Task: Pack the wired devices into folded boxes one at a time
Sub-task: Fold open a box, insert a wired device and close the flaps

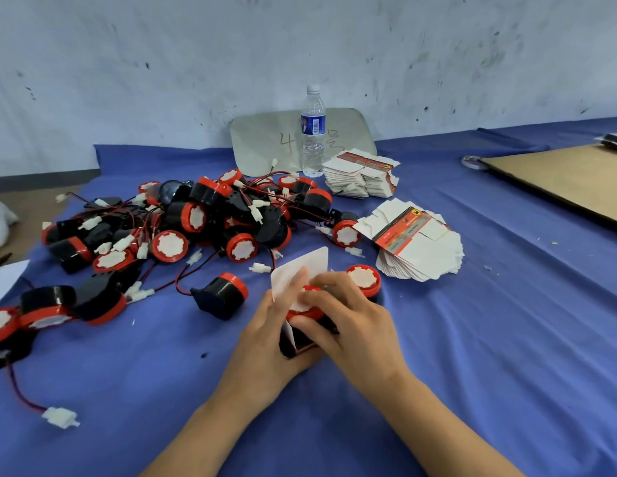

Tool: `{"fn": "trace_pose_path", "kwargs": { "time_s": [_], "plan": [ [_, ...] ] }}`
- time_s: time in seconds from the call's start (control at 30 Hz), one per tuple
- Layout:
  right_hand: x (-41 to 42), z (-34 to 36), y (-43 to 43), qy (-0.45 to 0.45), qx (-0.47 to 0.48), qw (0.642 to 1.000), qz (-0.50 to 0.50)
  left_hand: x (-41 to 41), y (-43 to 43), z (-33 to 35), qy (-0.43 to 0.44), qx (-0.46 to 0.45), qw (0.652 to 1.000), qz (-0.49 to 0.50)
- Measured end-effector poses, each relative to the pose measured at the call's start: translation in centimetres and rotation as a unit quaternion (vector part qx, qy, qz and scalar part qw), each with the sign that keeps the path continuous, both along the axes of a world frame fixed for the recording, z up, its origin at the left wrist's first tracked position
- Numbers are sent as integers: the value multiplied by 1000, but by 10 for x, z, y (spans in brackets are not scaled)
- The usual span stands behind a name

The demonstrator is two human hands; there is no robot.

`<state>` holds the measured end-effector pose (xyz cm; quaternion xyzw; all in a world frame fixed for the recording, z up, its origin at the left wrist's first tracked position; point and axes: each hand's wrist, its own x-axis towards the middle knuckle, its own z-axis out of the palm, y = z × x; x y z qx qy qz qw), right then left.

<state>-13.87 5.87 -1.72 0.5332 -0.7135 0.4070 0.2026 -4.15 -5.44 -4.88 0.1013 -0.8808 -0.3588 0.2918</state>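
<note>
Hands meet at the middle of the worktop [472,339]. The left hand [262,342] holds an erected box [300,270] from its nine o'clock side, fingers lying up the raised white flap. The right hand [348,315] curls over a device [302,313] and presses it into the box mouth. The device looks about half seated and the flap is still up, so this unit is mid-pack.

No closed box is in view. A big pile [197,222] of loose devices lies at ten o'clock from the hands, with one more just beside the right hand at one o'clock, so most of the job seems left. Two stacks [417,246] of flat boxes wait at one o'clock.

Devices are squat round drums in glossy black plastic with a red rim and white face, and they trail thin red-and-black leads to white plugs. Boxes are thin printed card, white inside. The worktop wears a soft, creased blue cloth.
</note>
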Motion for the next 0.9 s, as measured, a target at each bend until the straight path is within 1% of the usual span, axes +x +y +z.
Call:
{"fn": "trace_pose_path", "kwargs": {
  "time_s": [0.13, 0.3, 0.43, 0.57, 0.63, 0.7, 0.8, 0.9],
  "plan": [
    [-3, -3, 1, 0, 33, 999, 29, 2, -4, -2, -3, 5, 1000, 4],
    [2, -1, 1, -14, 53, 998, 1, 1, -5, -1, -10, 14, 1000, 1],
    [0, 2, 3, -64, 52, 996, 14, 2, -4, 1, -6, 24, 1000, -3],
    [-2, 4, 4, -47, 103, 994, -2, 2, -5, 1, -3, 30, 1000, 3],
    [-4, 3, 2, -22, 122, 992, -7, 2, -4, 2, 2, 8, 1000, 5],
    [-7, 1, 2, -1, 117, 993, -12, 2, -2, 4, 1, -20, 1000, 11],
    [-10, -3, 4, -34, 87, 996, 3, 2, 1, 6, 2, -42, 999, 33],
    [-9, -3, 5, -53, 79, 995, 20, 2, 2, 7, 41, -87, 994, 53]
  ]
}}
